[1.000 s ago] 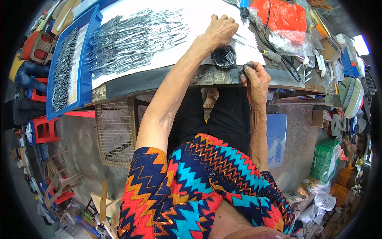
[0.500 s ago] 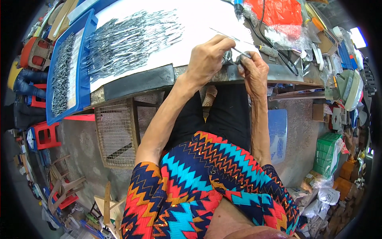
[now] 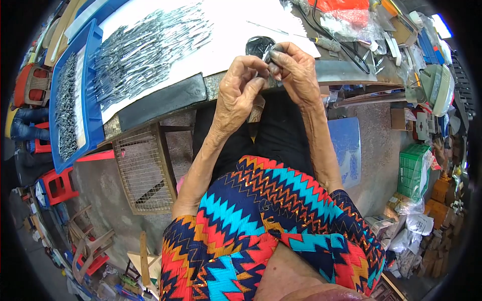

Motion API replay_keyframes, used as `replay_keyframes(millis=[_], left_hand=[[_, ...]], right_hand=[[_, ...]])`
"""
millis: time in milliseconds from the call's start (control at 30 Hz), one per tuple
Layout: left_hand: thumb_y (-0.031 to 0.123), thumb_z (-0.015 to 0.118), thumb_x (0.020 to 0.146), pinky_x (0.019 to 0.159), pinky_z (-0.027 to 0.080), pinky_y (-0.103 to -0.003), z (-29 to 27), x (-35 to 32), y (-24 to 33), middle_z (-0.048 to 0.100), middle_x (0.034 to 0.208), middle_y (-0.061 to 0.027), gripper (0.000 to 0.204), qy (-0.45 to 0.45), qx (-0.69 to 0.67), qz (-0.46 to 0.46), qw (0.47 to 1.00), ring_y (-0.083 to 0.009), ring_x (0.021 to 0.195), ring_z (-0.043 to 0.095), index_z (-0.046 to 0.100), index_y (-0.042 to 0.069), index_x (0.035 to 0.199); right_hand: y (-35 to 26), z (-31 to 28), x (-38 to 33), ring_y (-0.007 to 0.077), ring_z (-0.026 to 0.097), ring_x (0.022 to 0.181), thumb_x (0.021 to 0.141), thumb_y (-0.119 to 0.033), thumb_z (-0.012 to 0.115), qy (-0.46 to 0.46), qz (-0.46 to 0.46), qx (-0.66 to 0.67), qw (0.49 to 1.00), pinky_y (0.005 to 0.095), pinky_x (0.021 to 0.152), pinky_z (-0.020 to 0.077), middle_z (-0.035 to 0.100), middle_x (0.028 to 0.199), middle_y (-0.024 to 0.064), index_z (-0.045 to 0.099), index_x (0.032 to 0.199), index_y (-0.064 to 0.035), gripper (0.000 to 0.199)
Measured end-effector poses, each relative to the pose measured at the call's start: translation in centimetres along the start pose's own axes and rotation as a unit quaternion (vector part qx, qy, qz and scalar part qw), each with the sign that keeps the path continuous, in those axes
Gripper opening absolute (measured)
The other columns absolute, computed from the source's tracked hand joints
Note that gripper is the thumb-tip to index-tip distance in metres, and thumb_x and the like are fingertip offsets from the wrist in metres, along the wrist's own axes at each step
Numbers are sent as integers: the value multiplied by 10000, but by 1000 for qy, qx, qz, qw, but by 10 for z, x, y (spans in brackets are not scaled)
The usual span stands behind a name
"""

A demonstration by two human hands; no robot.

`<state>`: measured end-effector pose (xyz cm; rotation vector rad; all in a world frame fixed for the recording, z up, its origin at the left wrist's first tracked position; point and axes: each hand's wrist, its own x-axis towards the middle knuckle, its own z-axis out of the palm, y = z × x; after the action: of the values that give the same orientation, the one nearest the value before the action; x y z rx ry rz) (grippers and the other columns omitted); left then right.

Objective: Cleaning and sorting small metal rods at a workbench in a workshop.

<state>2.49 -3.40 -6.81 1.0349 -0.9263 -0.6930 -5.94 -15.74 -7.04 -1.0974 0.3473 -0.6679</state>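
Both my hands meet over the front edge of the bench. The fingers of my right hand (image 3: 297, 72) pinch a small silvery strip (image 3: 267, 55), mostly hidden by the fingertips. My left hand (image 3: 237, 95) is close beside it, fingers curled in toward the piece; what they grip is too covered to make out. Just behind the fingers sits a crumpled black plastic bag (image 3: 256, 45). A thin metal rod with a handle (image 3: 314, 40) lies on the white sheet (image 3: 228, 45) beyond. To the left, many thin dark metal strips (image 3: 150, 50) are spread on that sheet.
A blue tray (image 3: 90, 95) of small dark pieces stands at the bench's left end. Cables (image 3: 346, 50), red plastic (image 3: 341, 5) and clear bags crowd the right. Below are a wire-mesh frame (image 3: 145, 173), a blue board (image 3: 346, 150) and a green crate (image 3: 412, 168).
The view has shifted slightly. My hands have drawn nearer the bench's front edge and closer together; the thin strip seen sticking out between them no longer shows that way. The black bag has come into sight.
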Motion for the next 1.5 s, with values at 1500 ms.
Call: replay_keyframes(millis=[1500], left_hand=[[-135, 411, 786, 614, 448, -219, -15, -23, -8, 457, 857, -49, 297, -19, 64, -16, 998, -96, 671, 532, 374, 40, 1024]], right_hand=[[6, 1, -13, 45, 508, 548, 793, -105, 572, -30, 52, -89, 994, 165, 492, 398, 568, 649, 13, 596, 835, -9, 107]])
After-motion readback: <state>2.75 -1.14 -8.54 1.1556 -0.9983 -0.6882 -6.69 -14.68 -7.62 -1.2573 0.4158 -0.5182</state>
